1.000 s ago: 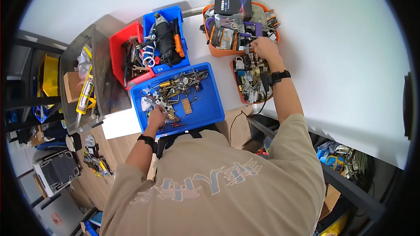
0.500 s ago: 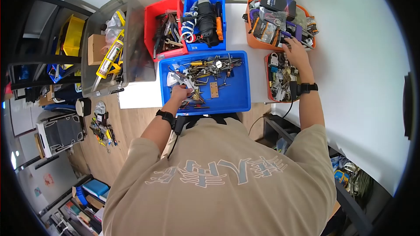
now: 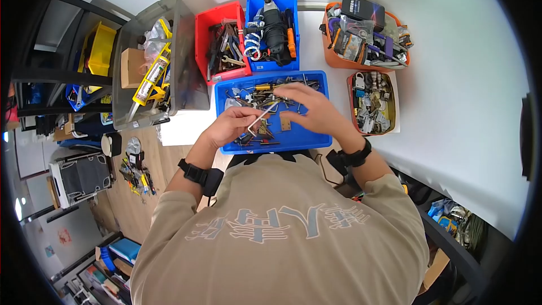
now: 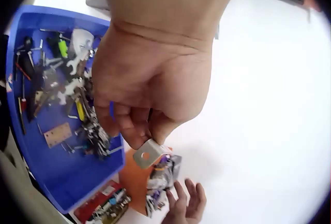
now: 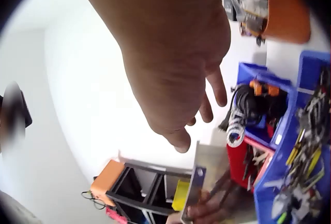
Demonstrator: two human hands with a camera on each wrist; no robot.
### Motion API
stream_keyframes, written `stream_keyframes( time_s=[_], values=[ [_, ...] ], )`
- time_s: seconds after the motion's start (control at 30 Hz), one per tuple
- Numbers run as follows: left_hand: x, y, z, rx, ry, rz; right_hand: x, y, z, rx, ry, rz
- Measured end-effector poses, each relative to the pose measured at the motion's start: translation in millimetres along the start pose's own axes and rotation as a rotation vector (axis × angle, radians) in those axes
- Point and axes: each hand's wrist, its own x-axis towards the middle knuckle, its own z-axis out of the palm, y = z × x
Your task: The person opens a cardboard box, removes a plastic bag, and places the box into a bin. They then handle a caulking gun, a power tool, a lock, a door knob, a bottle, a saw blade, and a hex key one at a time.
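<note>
The left hand [image 3: 228, 126] pinches a silvery metal bracket [image 3: 261, 120] between thumb and fingers, above the blue tray [image 3: 310, 140]. In the left wrist view the bracket [image 4: 148, 154] shows a round hole near its end. The right hand [image 3: 316, 114] hovers to the right of the bracket over the tray, fingers spread and holding nothing. In the right wrist view its fingers [image 5: 216, 87] hang apart, away from the bracket [image 5: 195, 188]. Loose tools, keys and screws and a tan plate with holes [image 3: 285, 123] lie in the tray.
Behind the tray stand a red bin [image 3: 199, 51] and a blue bin [image 3: 257, 66] of tools. An orange bin [image 3: 361, 66] and a smaller box of metal parts [image 3: 357, 127] are at the right; a grey crate [image 3: 189, 73] stands at the left.
The right hand has left the orange bin and come over the blue tray. The left hand has risen from the tray's contents with the bracket in its fingers. The head view has shifted.
</note>
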Motion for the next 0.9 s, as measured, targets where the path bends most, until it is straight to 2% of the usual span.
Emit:
stream_keyframes(
  time_s=[0.07, 0.13, 0.2, 0.27, 0.33, 0.37, 0.57, 0.67, 0.7, 0.73, 0.8, 0.87, 0.9],
  values=[
    [-5, 14, 3, -0.052, -0.159, 0.019, 5, -6, 11, 0.058, -0.002, -0.036],
    [-11, 28, 9, -0.025, -0.175, 0.049, 10, -10, 17, 0.095, 0.005, 0.003],
    [-19, 39, 8, -0.189, -0.138, 0.11, 16, -18, 24, 0.071, 0.077, -0.012],
    [-25, 38, -4, -0.185, -0.146, 0.158, 16, -23, 29, 0.087, 0.124, 0.14],
    [-30, 41, -20, 0.169, -0.05, 0.287, 20, -33, 35, 0.062, 0.124, 0.175],
    [-32, 44, -27, 0.274, -0.051, 0.277, 21, -39, 40, 0.058, 0.111, 0.204],
    [-40, 49, -58, 0.418, -0.075, 0.361, 35, -82, 73, 0.092, 0.156, 0.354],
    [-36, 46, -66, 0.357, -0.136, 0.299, 36, -88, 81, -0.099, 0.165, 0.306],
    [-30, 39, -72, 0.383, -0.128, 0.274, 32, -81, 78, -0.243, 0.185, 0.18],
    [-27, 36, -73, 0.379, -0.146, 0.283, 28, -75, 68, -0.263, 0.189, 0.184],
    [-24, 28, -77, 0.584, -0.032, 0.217, 15, -60, 37, -0.381, 0.36, 0.283],
    [-21, 15, -86, 0.654, -0.037, 0.245, -3, -38, -9, -0.544, 0.543, 0.411],
    [-22, 10, -88, 0.68, -0.022, 0.198, -16, -16, -36, -0.596, 0.623, 0.47]
  ],
)
